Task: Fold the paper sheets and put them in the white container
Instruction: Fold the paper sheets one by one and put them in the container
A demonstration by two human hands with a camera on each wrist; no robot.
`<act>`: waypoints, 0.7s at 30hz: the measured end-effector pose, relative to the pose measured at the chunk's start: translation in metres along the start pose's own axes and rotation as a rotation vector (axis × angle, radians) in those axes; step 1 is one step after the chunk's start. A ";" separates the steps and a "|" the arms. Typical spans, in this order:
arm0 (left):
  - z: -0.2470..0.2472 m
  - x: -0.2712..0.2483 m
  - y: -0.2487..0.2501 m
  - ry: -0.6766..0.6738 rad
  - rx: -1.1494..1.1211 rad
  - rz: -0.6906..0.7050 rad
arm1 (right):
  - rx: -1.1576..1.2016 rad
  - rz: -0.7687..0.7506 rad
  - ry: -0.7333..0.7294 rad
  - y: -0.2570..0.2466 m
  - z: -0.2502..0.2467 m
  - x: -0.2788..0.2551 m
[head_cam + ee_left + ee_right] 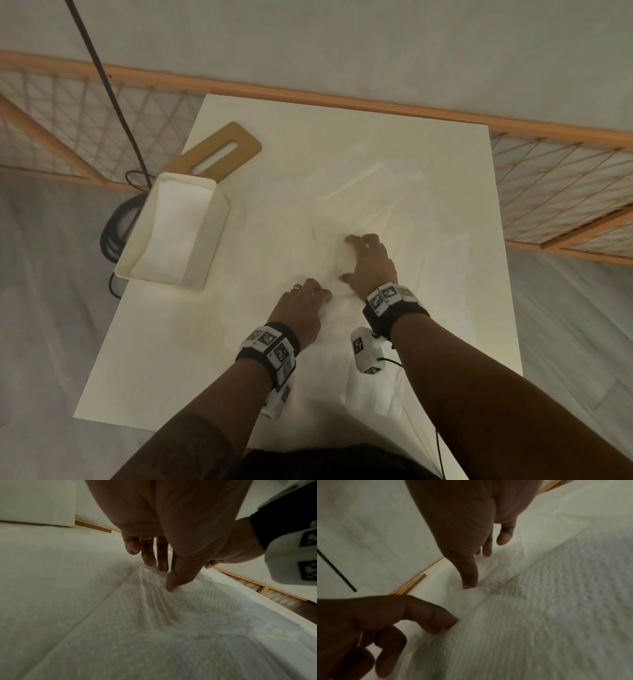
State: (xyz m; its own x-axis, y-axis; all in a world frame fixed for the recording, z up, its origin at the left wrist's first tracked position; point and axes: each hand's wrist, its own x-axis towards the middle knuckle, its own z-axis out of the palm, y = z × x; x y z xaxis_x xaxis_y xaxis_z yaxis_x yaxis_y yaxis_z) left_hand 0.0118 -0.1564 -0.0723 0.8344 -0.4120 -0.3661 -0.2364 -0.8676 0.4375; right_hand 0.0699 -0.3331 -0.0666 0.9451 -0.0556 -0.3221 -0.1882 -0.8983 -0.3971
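Thin white paper sheets [370, 192] lie spread and wrinkled over the white table [154, 359]. My left hand [318, 294] rests on a sheet near the table's middle. In the left wrist view its thumb [169, 586] and fingertips press by the corner of the sheet [154, 628], and the paper bunches into ridges between them. Just right of it, my right hand [349, 258] lies spread on the same sheet [539, 615], its thumb [470, 584] pressing the edge. The white container [205, 253] stands at the table's left edge, with folded paper [171, 233] inside.
A wooden board [222, 150] with a slot lies behind the container. A black cable [113, 99] hangs down at the far left and coils on the floor. A wooden lattice rail [565, 178] runs behind and to the right of the table.
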 end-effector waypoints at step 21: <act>-0.001 0.006 -0.002 -0.002 -0.016 0.011 | -0.068 -0.115 -0.100 0.009 -0.018 -0.014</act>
State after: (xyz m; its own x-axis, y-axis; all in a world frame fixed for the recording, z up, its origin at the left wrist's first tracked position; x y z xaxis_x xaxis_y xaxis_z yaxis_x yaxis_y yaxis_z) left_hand 0.0178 -0.1573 -0.0745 0.8307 -0.4223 -0.3628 -0.2376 -0.8582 0.4550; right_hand 0.0599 -0.3480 -0.0496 0.9275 0.0896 -0.3630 -0.0587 -0.9240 -0.3778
